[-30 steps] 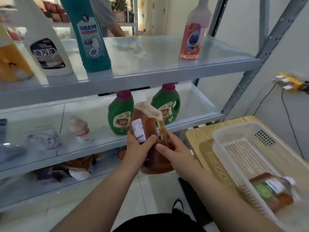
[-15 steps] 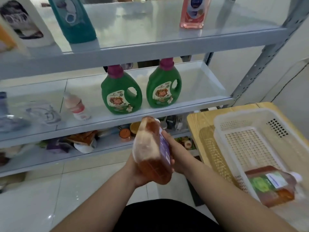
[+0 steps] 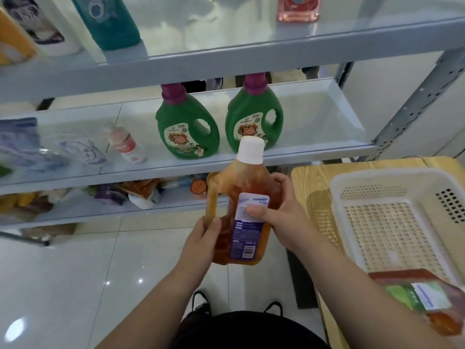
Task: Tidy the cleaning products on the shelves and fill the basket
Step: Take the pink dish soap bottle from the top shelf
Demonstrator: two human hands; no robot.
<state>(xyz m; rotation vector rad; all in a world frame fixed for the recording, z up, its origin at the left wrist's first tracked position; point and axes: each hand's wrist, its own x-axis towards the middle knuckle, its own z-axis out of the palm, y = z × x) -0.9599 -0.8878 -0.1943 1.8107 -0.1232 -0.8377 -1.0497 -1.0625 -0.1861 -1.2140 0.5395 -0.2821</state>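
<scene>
Grip first: what's each hand got?

— Both on 1 amber bottle point(image 3: 241, 212). Left hand point(image 3: 201, 245) curls round the low end of its handle loop, thumb on the front. Right hand point(image 3: 284, 217) clamps the right side, thumb flat across the blue-white label, fingers round the back.

Bottle's look & place?

— Upright, slight tilt, white cap point(image 3: 251, 150) on, brown liquid inside, barcode label facing cam. Held in mid-air over the floor, near side of the shelves, left of the basket.

Basket?

— White plastic basket point(image 3: 352, 187) on wood table point(image 3: 309, 177) at right. 2nd bottle point(image 3: 415, 298), green label, lies on its side at the near end.

Behind?

— Left green jug point(image 3: 187, 129) & right green jug point(image 3: 254, 122), purple caps, stand on mid shelf point(image 3: 314, 127).
</scene>
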